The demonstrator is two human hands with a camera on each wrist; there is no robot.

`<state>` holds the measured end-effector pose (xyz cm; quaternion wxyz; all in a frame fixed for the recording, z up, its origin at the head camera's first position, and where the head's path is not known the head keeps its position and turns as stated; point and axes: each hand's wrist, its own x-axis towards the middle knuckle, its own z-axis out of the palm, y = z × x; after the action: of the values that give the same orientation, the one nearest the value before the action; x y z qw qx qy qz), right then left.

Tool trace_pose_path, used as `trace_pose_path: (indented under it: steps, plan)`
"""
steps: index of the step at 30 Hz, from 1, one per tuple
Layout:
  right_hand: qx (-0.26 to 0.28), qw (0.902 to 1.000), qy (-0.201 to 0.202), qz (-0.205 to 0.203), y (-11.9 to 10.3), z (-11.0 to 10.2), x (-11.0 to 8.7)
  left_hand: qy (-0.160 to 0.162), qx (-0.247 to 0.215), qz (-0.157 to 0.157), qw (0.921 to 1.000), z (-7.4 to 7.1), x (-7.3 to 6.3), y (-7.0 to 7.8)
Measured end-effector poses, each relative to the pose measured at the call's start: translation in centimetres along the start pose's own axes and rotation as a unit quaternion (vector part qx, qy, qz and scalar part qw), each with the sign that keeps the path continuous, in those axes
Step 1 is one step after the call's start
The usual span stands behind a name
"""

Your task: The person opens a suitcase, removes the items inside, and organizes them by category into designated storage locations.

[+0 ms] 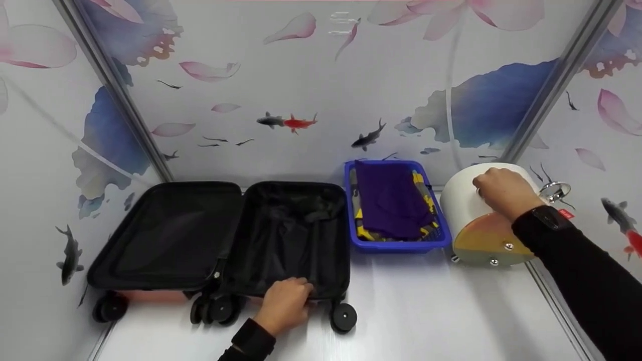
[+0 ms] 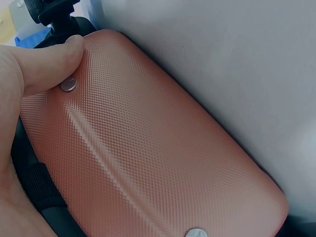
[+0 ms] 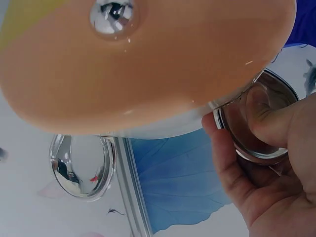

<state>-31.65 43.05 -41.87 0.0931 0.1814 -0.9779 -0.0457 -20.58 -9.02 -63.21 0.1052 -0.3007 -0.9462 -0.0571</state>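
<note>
An open suitcase point(image 1: 173, 235) with a black lining and a pink outer shell lies on the left. My left hand point(image 1: 286, 303) grips the near rim of its right half, fingers over the edge. In the left wrist view the thumb point(image 2: 52, 66) lies against the ribbed pink shell point(image 2: 148, 128). At the right stands a white, rounded case point(image 1: 459, 193) with an orange-yellow-green end face and small chrome balls. My right hand point(image 1: 506, 193) is on top of it. In the right wrist view, the fingers curl round a chrome ring handle point(image 3: 261, 158) there.
A blue basket point(image 1: 398, 245) between suitcase and case holds a folded purple cloth point(image 1: 391, 200) over yellow-grey ones. A second chrome ring point(image 1: 555, 191) sticks out at the case's right. Suitcase wheels point(image 1: 344, 317) point toward me. Printed panels point(image 1: 301, 75) enclose the white table point(image 1: 416, 311).
</note>
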Motion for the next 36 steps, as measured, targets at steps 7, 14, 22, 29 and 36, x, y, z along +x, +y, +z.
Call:
trace_pose_path:
  steps: [7,14,22,29,36]
  plan:
    - [0.003,0.9990,0.040,0.021,-0.1,0.9,1.3,0.008,0.002,0.007,0.9999,-0.1,0.0,-0.1]
    - [0.008,0.9972,0.058,0.046,-0.1,1.4,2.8,-0.007,-0.001,0.000,1.0000,-0.3,0.1,-0.3]
    - [0.017,0.9932,0.096,0.064,-0.1,2.4,3.7,-0.011,0.005,-0.001,0.9999,-0.2,0.0,0.0]
    - [0.027,0.9898,0.097,0.101,-0.1,3.2,4.1,-0.011,0.008,-0.007,0.9999,-0.1,0.0,-0.1]
    - [0.032,0.9875,0.103,0.114,-0.3,3.8,3.9,-0.003,0.012,-0.008,0.9999,0.1,0.0,-0.1]
